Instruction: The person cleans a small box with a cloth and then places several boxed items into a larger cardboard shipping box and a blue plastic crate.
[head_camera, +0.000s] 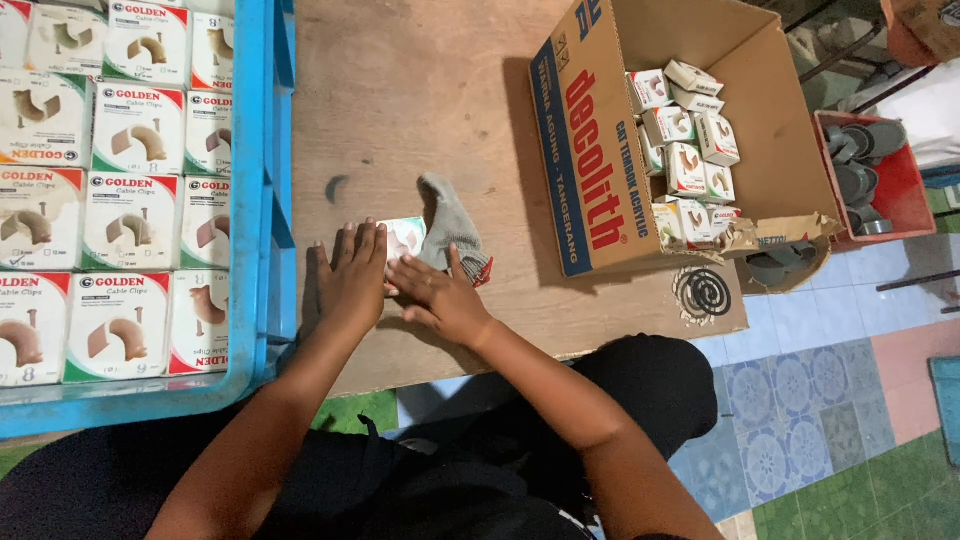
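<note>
light: dim, warm, from above | shadows: soft beside cardboard box (640, 150) | focus: sharp | edges: slightly bent

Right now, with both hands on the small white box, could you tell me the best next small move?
Probably close both hands around the small white cardboard box and lift it; it lies flat on the wooden board, half covered.

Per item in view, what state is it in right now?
small box: flat on the board, under both hands
left hand: open, pressing on it
right hand: open, fingers on it
grey sock: crumpled, lying loose
cardboard carton: open, partly filled
blue crate: packed in rows
</note>
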